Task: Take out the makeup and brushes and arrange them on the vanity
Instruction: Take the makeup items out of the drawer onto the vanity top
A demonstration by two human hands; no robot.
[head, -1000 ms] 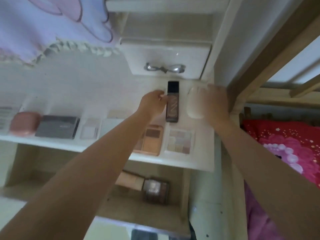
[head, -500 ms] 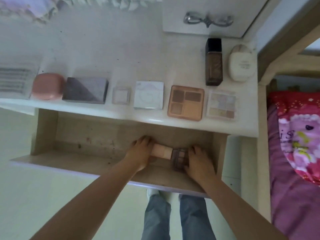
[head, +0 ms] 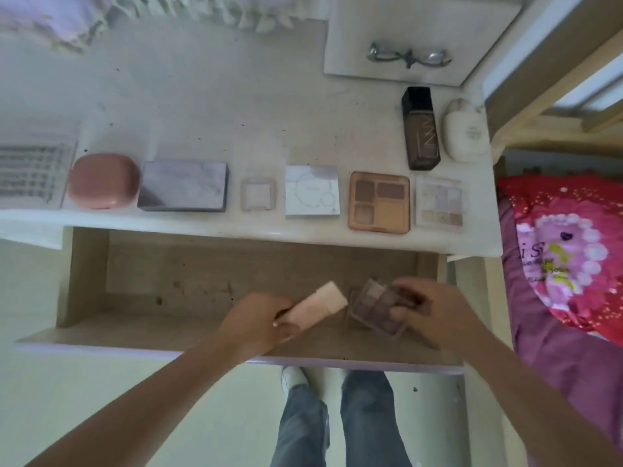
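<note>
My left hand point(head: 259, 326) grips a peach tube point(head: 320, 306) over the open wooden drawer point(head: 168, 288). My right hand point(head: 435, 315) holds a clear brown eyeshadow palette point(head: 374, 308), tilted, just right of the tube. On the white vanity top point(head: 202, 112) a row lies along the front edge: a pink case point(head: 104, 181), a grey palette point(head: 183, 185), a small square compact point(head: 258, 193), a white compact point(head: 312, 190), an orange palette point(head: 379, 202) and a pale palette point(head: 438, 202). Behind them lie a dark foundation bottle point(head: 420, 128) and a cream bottle point(head: 465, 131).
A lash tray point(head: 32, 171) lies at the vanity's far left. A small shut drawer with a bow handle point(head: 408, 57) sits at the back right. A bed with a red and pink cover point(head: 566, 257) is on the right. My legs point(head: 333, 423) stand below the drawer.
My hands left the two bottles at the vanity's back right and dropped into the drawer. They took hold of the tube and the brown palette and have lifted them off the drawer floor.
</note>
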